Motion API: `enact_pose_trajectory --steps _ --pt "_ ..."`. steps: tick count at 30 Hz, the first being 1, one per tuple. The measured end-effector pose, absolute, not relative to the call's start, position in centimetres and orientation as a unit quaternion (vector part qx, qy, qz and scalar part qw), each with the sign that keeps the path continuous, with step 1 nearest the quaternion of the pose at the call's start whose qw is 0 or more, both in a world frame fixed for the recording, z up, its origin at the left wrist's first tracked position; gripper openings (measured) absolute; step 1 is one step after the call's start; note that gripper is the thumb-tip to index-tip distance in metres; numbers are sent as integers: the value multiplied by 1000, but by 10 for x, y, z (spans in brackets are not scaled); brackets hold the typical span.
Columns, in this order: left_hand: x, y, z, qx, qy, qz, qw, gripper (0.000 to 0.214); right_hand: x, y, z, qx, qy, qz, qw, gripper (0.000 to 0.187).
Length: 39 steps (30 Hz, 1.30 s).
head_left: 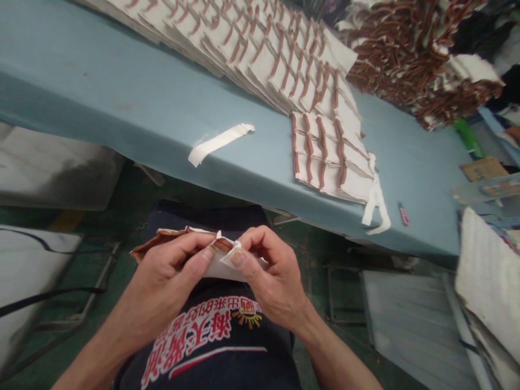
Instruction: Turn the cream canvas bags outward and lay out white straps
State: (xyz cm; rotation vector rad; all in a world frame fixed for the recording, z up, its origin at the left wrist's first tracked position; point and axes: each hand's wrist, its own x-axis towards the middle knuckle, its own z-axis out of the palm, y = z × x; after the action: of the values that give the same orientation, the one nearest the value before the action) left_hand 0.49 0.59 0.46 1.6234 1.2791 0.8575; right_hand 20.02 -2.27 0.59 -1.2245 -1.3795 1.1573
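Over my lap, my left hand [179, 268] and my right hand [270, 268] pinch a folded piece of white fabric with brown edging [221, 246]. Both thumbs press on its top edge, a short gap apart. The brown-edged end sticks out to the left behind my left hand, and a white flap hangs between the two hands. My fingers hide much of the piece. Beyond my hands, a loose white fabric strip [221, 143] lies near the front edge of the blue table [134, 116].
Overlapping rows of white, brown-edged fabric pieces [260, 54] cover the table's far side. A smaller group [325, 157] lies nearer, with white straps [376, 197] at its corner. A small pink tool [403, 214] rests on the right. Behind is a brown-and-white heap [410, 54].
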Motion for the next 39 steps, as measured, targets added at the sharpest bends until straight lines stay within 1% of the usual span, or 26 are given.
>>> enact_pose_trajectory --steps 2,4,6,8,9,12,14,16,19,22,24,29,34,39 --pt "6 1 1 661 538 345 394 25 200 -25 -1 -496 -538 505 458 35" --pt "6 -6 -3 660 561 354 352 20 200 -25 -9 -482 -547 487 481 39" --pt "5 -12 -5 657 562 366 344 23 201 -19 -18 -433 -604 409 530 33" --pt "2 -15 -4 668 535 359 373 26 204 -12 -24 -353 -673 310 572 21" --pt "0 -15 -2 681 511 345 395 26 206 -8 -25 -316 -702 272 577 18" --pt "-4 -12 4 702 451 324 447 27 214 -1 -25 -272 -763 209 548 21" --pt "-3 -11 7 699 430 336 463 27 220 0 -23 -264 -793 175 520 24" --pt "2 -12 10 690 419 354 473 24 226 0 -21 -256 -811 148 504 23" --pt "8 -18 12 682 412 362 485 20 231 -1 -21 -250 -824 134 490 25" --pt "9 -22 13 680 414 352 492 20 235 -3 -21 -267 -828 132 474 33" --pt "8 -22 14 682 415 347 493 21 237 -5 -23 -279 -829 133 466 34" --pt "13 -19 15 678 418 342 498 20 241 -9 -29 -290 -825 128 467 25" --pt "15 -17 11 662 443 309 520 19 237 -7 -32 -294 -821 117 476 30" --pt "10 -18 7 640 468 303 529 23 229 -8 -30 -311 -791 168 499 18"
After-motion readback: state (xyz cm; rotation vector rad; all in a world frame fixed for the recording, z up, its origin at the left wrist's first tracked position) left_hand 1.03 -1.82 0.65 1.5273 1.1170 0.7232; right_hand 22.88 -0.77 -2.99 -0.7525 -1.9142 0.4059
